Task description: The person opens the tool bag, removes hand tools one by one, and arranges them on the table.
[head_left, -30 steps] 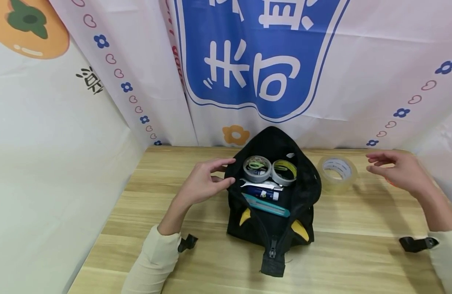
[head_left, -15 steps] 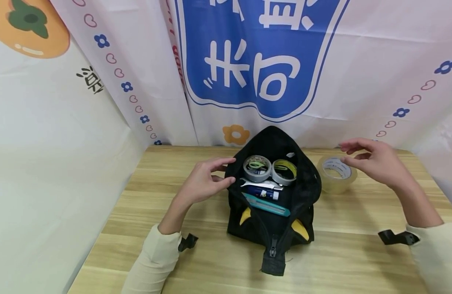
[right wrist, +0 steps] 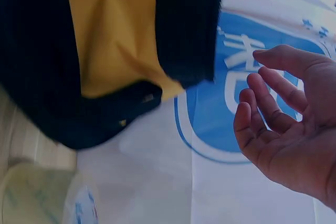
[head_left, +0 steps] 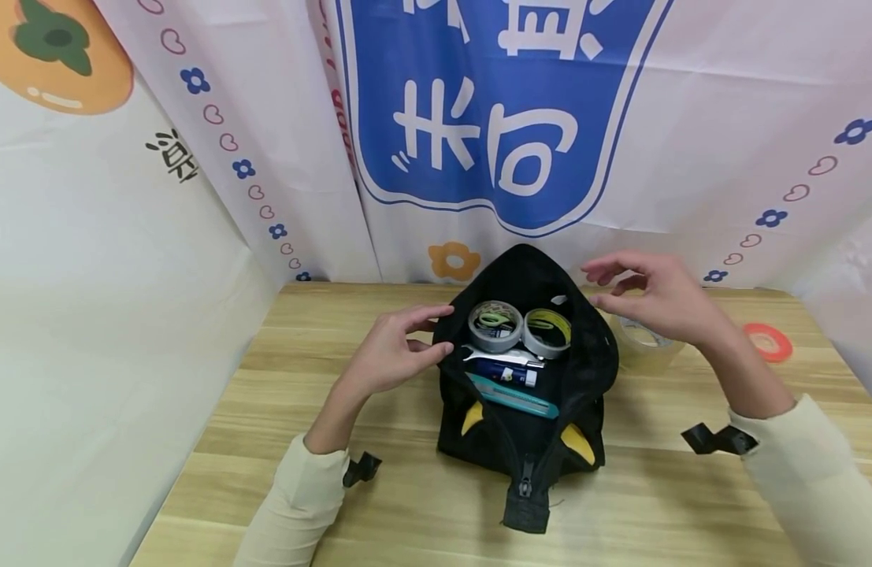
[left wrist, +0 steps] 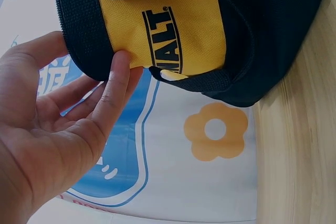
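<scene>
A: What is the left hand [head_left: 393,350] doing?

B: Pinching the left rim of the black bag [head_left: 595,366], thumb on the yellow panel [left wrist: 194,30] and forefinger over the zipped edge.

A: And the right hand [head_left: 658,295]?

B: Loosely bent, with a gap between thumb and forefinger. It hovers just beside the bag's right rim (the right wrist view shows the two apart).

A: Where is the bag itself?

B: On the wooden table [head_left: 265,441], between the hands, its mouth spread. Inside, two grey tape rolls [head_left: 494,344] sit side by side at the back; nearer come a wrench [head_left: 502,357], a dark blue tube [head_left: 502,372] and a teal cutter [head_left: 513,396].

A: Anything beyond it?

B: A clear tape roll [head_left: 648,360], partly hidden by the right hand, stands just right of the bag. Farther right lies a red ring [head_left: 784,343]. Behind hangs a white cloth [head_left: 691,157] with a blue emblem [head_left: 457,185].
</scene>
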The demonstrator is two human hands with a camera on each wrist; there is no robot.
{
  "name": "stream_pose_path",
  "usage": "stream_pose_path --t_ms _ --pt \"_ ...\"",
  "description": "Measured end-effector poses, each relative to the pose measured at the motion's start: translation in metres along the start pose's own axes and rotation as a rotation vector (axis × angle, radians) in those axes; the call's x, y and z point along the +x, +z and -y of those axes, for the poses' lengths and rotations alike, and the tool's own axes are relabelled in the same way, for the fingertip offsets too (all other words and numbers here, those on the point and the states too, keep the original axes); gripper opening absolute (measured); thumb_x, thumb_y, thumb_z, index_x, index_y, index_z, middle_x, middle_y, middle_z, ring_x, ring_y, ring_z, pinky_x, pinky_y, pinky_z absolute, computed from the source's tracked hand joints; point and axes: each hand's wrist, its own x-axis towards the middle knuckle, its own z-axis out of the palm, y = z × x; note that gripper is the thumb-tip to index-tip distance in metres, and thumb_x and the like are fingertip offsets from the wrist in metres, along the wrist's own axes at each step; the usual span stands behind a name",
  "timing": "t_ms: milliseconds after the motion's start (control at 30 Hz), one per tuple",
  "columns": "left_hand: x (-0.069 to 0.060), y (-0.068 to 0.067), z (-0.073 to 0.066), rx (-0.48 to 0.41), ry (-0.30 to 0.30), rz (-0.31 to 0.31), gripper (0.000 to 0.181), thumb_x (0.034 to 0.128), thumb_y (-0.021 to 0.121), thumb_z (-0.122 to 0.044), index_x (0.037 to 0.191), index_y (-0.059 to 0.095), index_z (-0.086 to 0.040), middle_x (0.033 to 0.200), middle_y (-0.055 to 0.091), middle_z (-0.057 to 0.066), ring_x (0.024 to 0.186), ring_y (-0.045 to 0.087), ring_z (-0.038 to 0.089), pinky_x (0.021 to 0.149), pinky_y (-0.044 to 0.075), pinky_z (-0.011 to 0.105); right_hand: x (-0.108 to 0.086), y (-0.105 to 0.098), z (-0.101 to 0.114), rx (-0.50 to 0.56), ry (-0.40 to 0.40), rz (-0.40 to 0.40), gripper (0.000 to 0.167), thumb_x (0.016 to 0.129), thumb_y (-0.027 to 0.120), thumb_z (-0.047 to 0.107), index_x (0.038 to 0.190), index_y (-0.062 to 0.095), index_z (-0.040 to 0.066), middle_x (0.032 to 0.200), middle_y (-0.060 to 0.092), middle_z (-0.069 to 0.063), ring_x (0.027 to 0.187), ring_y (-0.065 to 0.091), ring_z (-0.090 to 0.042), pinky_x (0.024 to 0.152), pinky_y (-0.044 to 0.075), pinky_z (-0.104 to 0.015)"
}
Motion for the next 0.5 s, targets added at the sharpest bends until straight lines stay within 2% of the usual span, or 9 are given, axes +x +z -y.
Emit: stream_pose_path --t_ms 133,267,400,500 --pt "0.000 -0.001 -0.001 0.003 -0.006 0.004 0.051 0.0980 0.077 -0.009 0.148 0.064 -0.006 0.153 0.063 0.014 0.131 0.068 0.035 0.091 0.067 0.028 0.007 0.010 0.006 0.005 -0.046 0.040 0.038 0.094 0.081 0.003 0.131 0.074 0.005 0.120 0.076 -0.014 0.100 0.065 0.001 0.085 0.057 -0.011" --pt "0.000 0.000 -0.001 0.002 -0.009 0.004 0.052 0.0979 0.077 -0.009 0.148 0.064 -0.005 0.152 0.064 0.014 0.131 0.068 0.035 0.091 0.066 0.027 0.012 0.017 0.015 -0.003 -0.071 0.074 0.037 0.094 0.081 0.004 0.130 0.074 0.006 0.122 0.077 -0.012 0.104 0.068 -0.013 0.087 0.059 -0.015" --pt "0.001 0.000 0.001 0.004 -0.008 -0.001 0.052 0.0978 0.077 -0.008 0.148 0.064 -0.006 0.152 0.064 0.014 0.131 0.067 0.035 0.090 0.066 0.027 0.021 0.026 0.024 -0.017 -0.105 0.122 0.037 0.094 0.080 0.002 0.130 0.074 0.007 0.125 0.078 -0.010 0.108 0.070 -0.027 0.091 0.065 -0.030" --pt "0.001 0.000 0.002 0.006 -0.004 -0.002 0.051 0.0979 0.077 -0.008 0.148 0.064 -0.006 0.153 0.064 0.014 0.131 0.068 0.035 0.090 0.067 0.027 0.028 0.036 0.027 -0.012 -0.113 0.170 0.037 0.094 0.080 0.002 0.130 0.074 0.007 0.128 0.077 -0.012 0.112 0.071 -0.029 0.094 0.066 -0.044"
